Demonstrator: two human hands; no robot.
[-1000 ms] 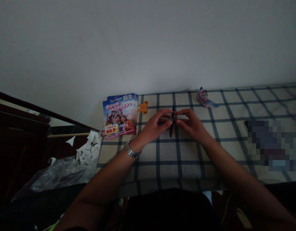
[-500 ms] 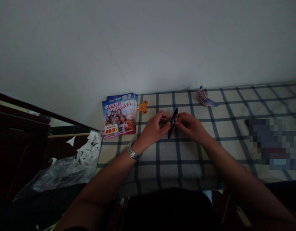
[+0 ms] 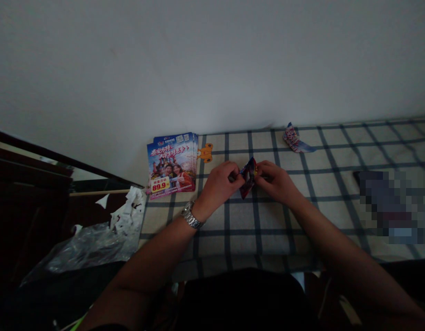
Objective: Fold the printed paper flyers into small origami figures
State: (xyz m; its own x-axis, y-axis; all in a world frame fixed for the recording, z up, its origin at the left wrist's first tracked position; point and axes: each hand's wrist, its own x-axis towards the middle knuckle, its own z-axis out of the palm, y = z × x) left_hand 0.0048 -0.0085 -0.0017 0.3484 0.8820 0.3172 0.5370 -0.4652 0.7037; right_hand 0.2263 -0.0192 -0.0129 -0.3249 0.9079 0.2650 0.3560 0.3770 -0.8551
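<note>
Between my hands, above the checked cloth, is a small folded flyer (image 3: 248,180) in dark blue and red, spread apart in the middle. My left hand (image 3: 225,179), with a metal watch on the wrist, pinches its left side. On the opposite side, the fingers of my right hand (image 3: 272,180) are closed on its edge. Fingertips cover part of the paper. A stack of printed flyers (image 3: 173,161) lies to the left of my hands. Farther back on the right rests a folded, creased piece of similar printed paper (image 3: 295,139).
The checked tablecloth (image 3: 212,230) covers the surface, which meets a pale wall (image 3: 212,69) at the back. An orange bear figure (image 3: 205,153) shows beside the stack. A blurred-out dark object (image 3: 388,202) lies at right. Clear plastic (image 3: 91,248) and torn white paper (image 3: 128,214) are at lower left.
The folded flyer has been pulled wider and turned, so more of its inside shows. My hands have moved slightly apart, each keeping its pinch.
</note>
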